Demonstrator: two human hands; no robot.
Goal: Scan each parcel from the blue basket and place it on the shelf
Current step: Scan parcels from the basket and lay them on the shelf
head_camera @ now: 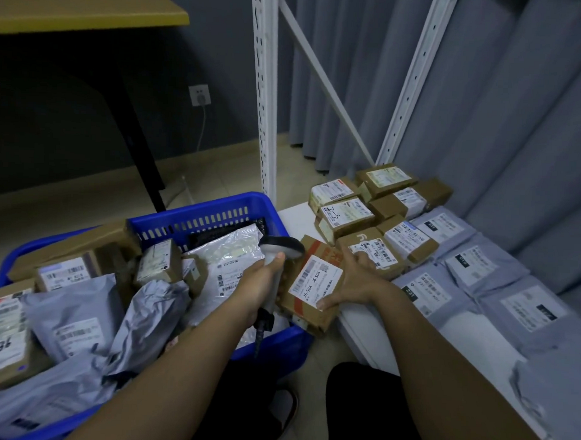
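Observation:
My left hand (259, 286) grips a grey handheld scanner (280, 249) by its handle, head up and turned toward the right. Beside it my right hand (356, 284) holds a small brown cardboard parcel (310, 283) with a white label and red tape, tilted over the gap between basket and shelf. The blue basket (200, 213) at the left is full of grey mailer bags and cardboard boxes. The low white shelf (296, 216) at the right carries rows of boxes and grey bags.
White slotted shelf uprights (264, 87) rise behind the basket and shelf. A grey curtain (484, 111) hangs behind the shelf. A yellow-topped table (85, 8) with a black leg stands at the upper left, a wall socket (199, 95) below it. My legs are underneath.

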